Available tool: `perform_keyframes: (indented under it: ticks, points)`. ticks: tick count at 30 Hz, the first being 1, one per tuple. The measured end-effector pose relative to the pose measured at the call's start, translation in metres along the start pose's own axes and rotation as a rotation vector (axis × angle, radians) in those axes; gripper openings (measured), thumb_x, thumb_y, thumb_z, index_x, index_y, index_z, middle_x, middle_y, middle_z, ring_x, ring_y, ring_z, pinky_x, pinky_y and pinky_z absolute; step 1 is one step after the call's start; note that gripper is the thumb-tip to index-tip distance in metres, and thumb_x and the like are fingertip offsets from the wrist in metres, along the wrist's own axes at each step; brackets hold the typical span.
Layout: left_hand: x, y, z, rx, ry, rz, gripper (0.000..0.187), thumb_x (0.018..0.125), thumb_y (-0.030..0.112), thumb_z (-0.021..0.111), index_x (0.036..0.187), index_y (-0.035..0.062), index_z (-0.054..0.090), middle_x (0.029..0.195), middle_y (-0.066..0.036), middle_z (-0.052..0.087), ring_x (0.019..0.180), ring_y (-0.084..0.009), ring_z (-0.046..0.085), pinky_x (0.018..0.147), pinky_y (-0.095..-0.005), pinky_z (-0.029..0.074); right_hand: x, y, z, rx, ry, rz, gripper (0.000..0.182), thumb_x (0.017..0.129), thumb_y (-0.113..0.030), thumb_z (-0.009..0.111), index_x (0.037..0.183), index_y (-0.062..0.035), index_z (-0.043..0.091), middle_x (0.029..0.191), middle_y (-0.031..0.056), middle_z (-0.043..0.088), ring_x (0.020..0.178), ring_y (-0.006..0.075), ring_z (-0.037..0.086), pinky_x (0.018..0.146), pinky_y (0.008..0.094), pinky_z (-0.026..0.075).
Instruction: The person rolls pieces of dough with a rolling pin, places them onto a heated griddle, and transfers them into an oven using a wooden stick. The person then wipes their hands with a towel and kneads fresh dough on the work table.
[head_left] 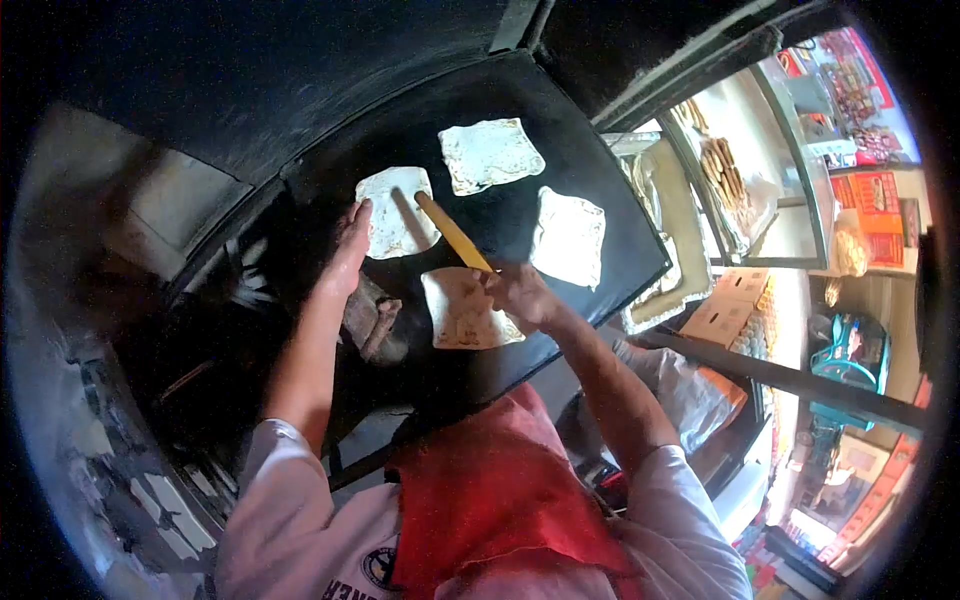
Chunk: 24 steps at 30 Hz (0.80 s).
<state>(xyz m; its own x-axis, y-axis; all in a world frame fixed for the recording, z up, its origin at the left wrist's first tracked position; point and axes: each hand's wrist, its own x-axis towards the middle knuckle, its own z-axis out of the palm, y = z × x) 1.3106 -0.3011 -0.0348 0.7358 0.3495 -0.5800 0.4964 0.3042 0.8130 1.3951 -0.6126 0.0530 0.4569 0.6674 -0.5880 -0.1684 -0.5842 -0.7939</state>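
Several square flatbreads lie on a dark flat griddle (330,160). My right hand (520,295) is closed around one end of a yellowish wooden stick, perhaps a spatula handle (455,232). Its far end reaches the left flatbread (400,225). At that bread's left edge is my left hand (352,242), fingers stretched out, touching or almost touching it. Below my right hand lies the near flatbread (460,310), partly in shadow. Two more are farther off, the back flatbread (490,155) and the right flatbread (568,238).
A piece of wood or a similar brown lump (375,325) sits by the griddle's left edge. To the right are a metal tray (690,235), a glass case with long fried pieces (725,170) and a plastic bag (670,380). A dark wall (250,70) rises behind the griddle.
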Motion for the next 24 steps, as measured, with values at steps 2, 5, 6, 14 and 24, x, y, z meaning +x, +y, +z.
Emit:
perform_keyframes:
  ticks: [2,5,6,14,24]
  points:
    - [-0.010,0.016,0.009,0.130,0.118,-0.036,0.093,0.086,0.076,0.050,0.158,0.0213,0.025,0.156,-0.005,0.037,0.140,-0.0221,0.035,0.111,-0.0461,0.030,0.006,-0.013,0.002,0.060,-0.052,0.014,0.062,0.095,-0.040,0.065,0.134,0.0058,0.053,0.110,0.0143,0.068,0.097,0.0185,0.063,0.084,0.0325,0.052]
    - [-0.017,0.021,-0.021,-0.084,0.031,0.019,0.104,0.082,0.083,0.048,0.158,0.0159,0.021,0.158,-0.008,0.033,0.141,-0.0267,0.037,0.114,-0.0492,0.032,-0.004,-0.048,0.013,-0.007,-0.068,-0.058,0.065,0.094,-0.044,0.066,0.138,0.0015,0.052,0.120,0.0168,0.066,0.103,0.0252,0.065,0.090,0.0360,0.052]
    - [-0.011,0.006,-0.041,-0.203,0.028,0.068,0.103,0.084,0.081,0.049,0.157,0.0132,0.023,0.157,-0.009,0.035,0.140,-0.0285,0.039,0.114,-0.0489,0.034,-0.011,-0.060,0.017,-0.125,-0.034,-0.150,0.064,0.093,-0.046,0.066,0.138,-0.0027,0.054,0.127,0.0177,0.065,0.106,0.0289,0.066,0.090,0.0383,0.052]
    - [-0.004,-0.011,-0.098,-0.432,-0.127,-0.082,0.063,0.096,0.046,0.058,0.142,0.0047,0.047,0.138,-0.009,0.058,0.124,-0.0224,0.058,0.106,-0.0401,0.045,0.014,-0.011,-0.045,-0.826,0.535,0.021,0.049,0.095,-0.048,0.056,0.120,-0.0055,0.060,0.108,0.0255,0.067,0.090,0.0397,0.069,0.077,0.0507,0.056]
    - [0.013,0.080,0.063,0.603,-0.253,0.700,0.048,0.097,0.017,0.056,0.144,0.0079,0.047,0.141,-0.017,0.055,0.129,-0.0259,0.053,0.108,-0.0389,0.041,-0.015,0.004,0.028,-0.904,0.186,0.176,0.050,0.095,-0.042,0.058,0.139,-0.0175,0.051,0.116,0.0167,0.068,0.094,0.0358,0.069,0.081,0.0446,0.057]
